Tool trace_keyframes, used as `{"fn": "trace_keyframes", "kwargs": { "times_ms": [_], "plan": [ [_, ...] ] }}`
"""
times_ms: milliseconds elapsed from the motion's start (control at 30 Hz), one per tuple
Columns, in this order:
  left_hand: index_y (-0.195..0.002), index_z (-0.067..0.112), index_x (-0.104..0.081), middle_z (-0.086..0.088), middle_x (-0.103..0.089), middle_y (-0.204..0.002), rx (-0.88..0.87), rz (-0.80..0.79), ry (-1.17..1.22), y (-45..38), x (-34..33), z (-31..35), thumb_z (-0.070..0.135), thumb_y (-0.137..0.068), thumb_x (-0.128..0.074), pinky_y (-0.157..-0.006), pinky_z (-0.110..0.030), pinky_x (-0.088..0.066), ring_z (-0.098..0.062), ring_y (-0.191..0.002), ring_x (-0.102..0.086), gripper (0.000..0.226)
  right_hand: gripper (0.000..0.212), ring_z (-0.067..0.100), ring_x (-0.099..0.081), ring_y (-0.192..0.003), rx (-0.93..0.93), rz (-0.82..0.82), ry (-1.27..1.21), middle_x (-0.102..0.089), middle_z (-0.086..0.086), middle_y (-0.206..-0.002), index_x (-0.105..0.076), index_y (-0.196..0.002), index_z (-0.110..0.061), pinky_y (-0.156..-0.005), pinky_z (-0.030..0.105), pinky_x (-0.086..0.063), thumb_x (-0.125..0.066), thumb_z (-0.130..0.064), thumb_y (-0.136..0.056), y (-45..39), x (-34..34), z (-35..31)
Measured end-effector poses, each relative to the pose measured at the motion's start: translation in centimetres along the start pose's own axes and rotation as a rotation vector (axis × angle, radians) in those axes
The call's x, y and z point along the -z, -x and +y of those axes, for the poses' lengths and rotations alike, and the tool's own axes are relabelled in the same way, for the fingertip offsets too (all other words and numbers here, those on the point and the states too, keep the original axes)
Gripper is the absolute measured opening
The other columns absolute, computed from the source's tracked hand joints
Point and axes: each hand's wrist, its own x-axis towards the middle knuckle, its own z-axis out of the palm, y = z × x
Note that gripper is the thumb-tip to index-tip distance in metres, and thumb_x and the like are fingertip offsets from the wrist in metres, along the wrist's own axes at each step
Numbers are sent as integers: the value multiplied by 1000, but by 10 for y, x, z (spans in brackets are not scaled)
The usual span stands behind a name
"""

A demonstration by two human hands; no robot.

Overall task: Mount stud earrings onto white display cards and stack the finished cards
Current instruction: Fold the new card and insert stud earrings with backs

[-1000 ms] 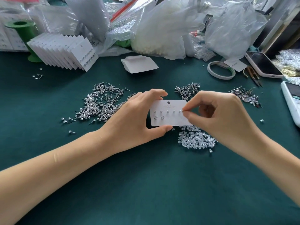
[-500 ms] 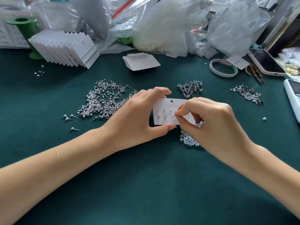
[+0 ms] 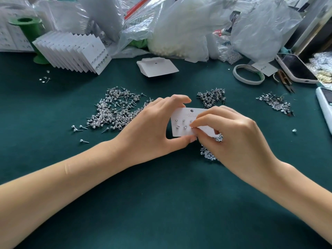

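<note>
At the far left a green spool [image 3: 28, 31] is seen standing on the desk [image 3: 161, 203], which is covered in dark green cloth. Just beside it, a fanned stack of finished cards [image 3: 71, 53] is leaned, with studs visible on the front card. A few loose studs [image 3: 45, 79] are scattered in front of that stack. Further right, a large heap of stud earrings [image 3: 115, 110] is spread over the cloth, with single pieces strewn at its near edge. Behind it, a small pile of blank cards [image 3: 158, 68] is laid flat, and clear plastic bags [image 3: 188, 27] are heaped along the back.

The left hand [image 3: 152, 130] is held at the middle of the desk; the white display card [image 3: 181, 123] is gripped by its left edge between the curled fingers [image 3: 179, 99] above and the thumb below. Several studs are already set in the card's left part. The right hand [image 3: 233, 135] is laid over the card's right part, its thumb and forefinger pressed together at the card face; whether a stud is pinched there cannot be told. A heap of clear earring backs [image 3: 208, 155] is partly hidden under this hand.

Beyond the card a smaller stud pile [image 3: 212, 97] is seen, then a tape roll [image 3: 248, 74], another stud pile [image 3: 274, 104], snips [image 3: 285, 81] and a phone [image 3: 296, 68] at the right.
</note>
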Motion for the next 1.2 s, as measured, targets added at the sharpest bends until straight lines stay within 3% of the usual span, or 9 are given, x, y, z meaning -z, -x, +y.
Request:
{"fn": "trace_keyframes", "kwargs": {
  "times_ms": [167, 300, 400, 533, 600, 633, 833, 1067, 1200],
  "plan": [
    [-126, 14, -48, 3, -59, -113, 17, 3, 19, 0, 1, 0, 41, -74, -73, -92, -28, -41, -14, -98, -54, 64, 12, 15, -55, -74, -85, 5, -66, -69, -1, -89, -76, -89, -11, -59, 43, -51, -74, -5, -79, 1, 3, 2],
    [-127, 16, -47, 4, -58, -111, 32, -9, 21, 0, 2, 0, 41, -74, -74, -93, -26, -39, -13, -99, -53, 65, 16, 8, -49, -61, -172, 97, -118, -67, -10, -91, -73, -99, -17, -58, 23, -40, -71, -15, -83, -2, 8, 10],
    [-128, 17, -46, 5, -58, -113, 43, -19, 19, 0, 2, 0, 41, -74, -72, -94, -27, -38, -13, -101, -52, 65, 12, 9, -50, -58, -319, 194, -135, -63, -24, -77, -72, -95, -24, -56, 9, -36, -69, -16, -85, -10, 17, 33],
    [-128, 20, -46, 7, -58, -112, 57, -20, 11, 0, 2, 1, 45, -73, -68, -93, -25, -38, -12, -100, -52, 65, 13, 17, -48, -54, -482, 96, -19, -61, -22, -60, -69, -82, -32, -54, 21, -36, -71, -20, -84, -13, 18, 63],
    [-128, 20, -45, 7, -58, -111, 63, -18, 12, 0, 2, 1, 45, -73, -69, -92, -24, -37, -13, -99, -53, 65, 7, 4, -42, -53, -496, 40, 47, -52, -39, -57, -71, -84, -30, -60, 27, -32, -72, -23, -83, -12, 14, 69],
    [-128, 20, -45, 6, -58, -111, 64, -19, 13, 0, 2, 1, 44, -73, -72, -91, -23, -37, -13, -99, -53, 65, 4, -2, -40, -55, -492, 25, 59, -51, -40, -58, -72, -86, -28, -65, 26, -30, -72, -25, -83, -12, 11, 71],
    [-128, 20, -46, 6, -58, -112, 62, -28, 12, 1, 3, 1, 41, -73, -74, -92, -18, -35, -10, -100, -51, 65, 12, 11, -41, -71, -425, -24, 102, -64, -8, -86, -74, -96, -24, -74, 26, -34, -72, -27, -85, -25, -3, 75],
    [-128, 18, -47, 11, -54, -107, 49, -39, 4, 0, 4, 2, 41, -73, -73, -90, -6, -27, -4, -101, -47, 65, 5, 11, -45, -73, -371, 0, 142, -63, -11, -80, -74, -89, -24, -74, 26, -34, -73, -23, -84, -28, -7, 73],
    [-128, 18, -46, 9, -56, -109, 50, -44, 5, 1, 4, 1, 42, -74, -73, -91, -8, -28, -6, -100, -47, 65, 5, -2, -48, -59, -439, 20, 54, -66, -13, -75, -73, -84, -23, -65, 17, -36, -74, -18, -83, -25, 4, 71]
  ]
}}
